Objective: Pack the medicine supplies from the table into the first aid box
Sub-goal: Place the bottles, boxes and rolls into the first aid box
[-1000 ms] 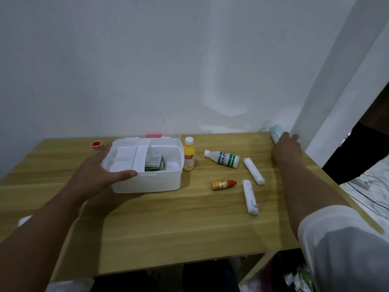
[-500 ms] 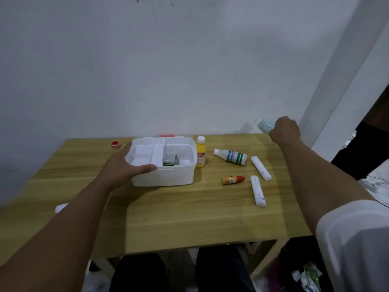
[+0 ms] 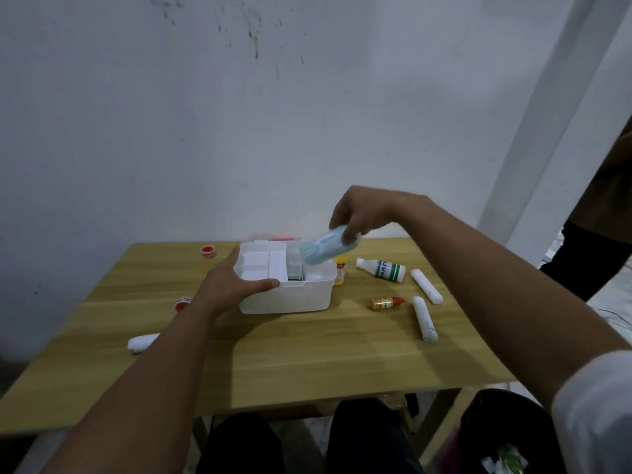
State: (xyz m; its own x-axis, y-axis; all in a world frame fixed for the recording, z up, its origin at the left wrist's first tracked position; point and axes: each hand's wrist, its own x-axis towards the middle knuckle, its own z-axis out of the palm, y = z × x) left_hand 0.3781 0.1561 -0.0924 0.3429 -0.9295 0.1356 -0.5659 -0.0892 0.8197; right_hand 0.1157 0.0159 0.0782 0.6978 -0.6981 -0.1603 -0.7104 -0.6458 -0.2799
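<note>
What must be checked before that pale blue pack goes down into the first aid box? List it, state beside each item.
1. Right hand grips the pale blue pack: ok.
2. Pack is over the first aid box: ok, above its right side, tilted.
3. Left hand steadies the box at its left rim: ok.
4. Room in the right compartment below the pack: cannot tell, the pack hides most of it.
5. Box lid out of the way: ok, top is open.
6. Yellow bottle beside the box clear of the drop: ok, it stands outside the wall.
</note>
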